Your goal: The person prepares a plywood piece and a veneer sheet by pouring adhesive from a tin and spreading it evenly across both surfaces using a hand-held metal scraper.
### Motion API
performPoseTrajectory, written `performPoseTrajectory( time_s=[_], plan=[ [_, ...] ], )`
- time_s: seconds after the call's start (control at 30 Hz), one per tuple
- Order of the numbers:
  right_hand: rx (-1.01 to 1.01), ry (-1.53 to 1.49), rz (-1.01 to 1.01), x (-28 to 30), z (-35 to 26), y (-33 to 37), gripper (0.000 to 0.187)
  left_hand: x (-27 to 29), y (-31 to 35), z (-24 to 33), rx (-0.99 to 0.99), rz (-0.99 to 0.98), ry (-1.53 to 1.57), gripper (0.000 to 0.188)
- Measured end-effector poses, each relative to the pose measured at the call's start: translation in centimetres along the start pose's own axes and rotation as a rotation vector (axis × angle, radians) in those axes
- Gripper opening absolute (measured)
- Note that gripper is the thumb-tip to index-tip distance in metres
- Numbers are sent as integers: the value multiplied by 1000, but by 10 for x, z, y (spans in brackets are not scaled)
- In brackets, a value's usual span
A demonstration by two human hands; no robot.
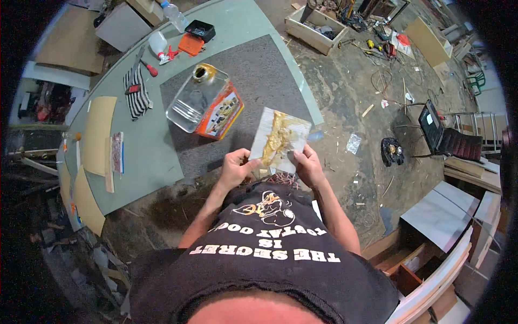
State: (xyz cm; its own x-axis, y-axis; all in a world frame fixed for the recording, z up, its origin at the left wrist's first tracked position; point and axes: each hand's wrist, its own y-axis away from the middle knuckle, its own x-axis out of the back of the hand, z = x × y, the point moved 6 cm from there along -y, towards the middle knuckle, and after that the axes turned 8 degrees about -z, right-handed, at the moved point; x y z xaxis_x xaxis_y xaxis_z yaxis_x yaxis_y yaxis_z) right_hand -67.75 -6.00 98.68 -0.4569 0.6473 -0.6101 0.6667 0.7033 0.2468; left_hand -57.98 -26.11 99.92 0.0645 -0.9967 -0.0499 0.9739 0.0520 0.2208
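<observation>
Between my two hands is a small flat light-coloured board [294,128], its upper face smeared with a thick band of yellow-brown glue [278,137]. My left hand [237,168] pinches its lower left edge, thumb on top. At its lower right edge, my right hand [310,166] grips it the same way. The fingers underneath are hidden. Just left of the board, a metal can [197,100] with an orange label and a glue-stained spout stands on a dark grey sheet [259,70]. Neither hand touches the can.
The sheet lies on a green-grey table [145,173]. Farther left are a striped cloth [137,92], a white spray bottle [158,44], a black tray [200,30] and wood strips [109,162]. A drawer-like wooden box [315,32] and a black chair [450,137] stand on the littered floor.
</observation>
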Motion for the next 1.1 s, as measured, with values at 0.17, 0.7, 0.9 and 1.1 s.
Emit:
performPoseTrajectory(
  time_s=[0.17, 0.7, 0.9, 1.1],
  plan=[
    [-83, 115, 108, -30, 36, -24, 39, 72, 21, 9, -42, -83, -244, 18],
    [62, 304, 627, 113, -7, -102, 34, 302, 29, -84, 282, 832, -1093, 79],
    [-74, 550, 565, 117, -23, -133, 33, 294, -7, -115, 400, 902, -1178, 84],
    [-55, 641, 529, 195, -64, -124, 34, 233, -67, -109, 195, 851, -1205, 84]
  ],
)
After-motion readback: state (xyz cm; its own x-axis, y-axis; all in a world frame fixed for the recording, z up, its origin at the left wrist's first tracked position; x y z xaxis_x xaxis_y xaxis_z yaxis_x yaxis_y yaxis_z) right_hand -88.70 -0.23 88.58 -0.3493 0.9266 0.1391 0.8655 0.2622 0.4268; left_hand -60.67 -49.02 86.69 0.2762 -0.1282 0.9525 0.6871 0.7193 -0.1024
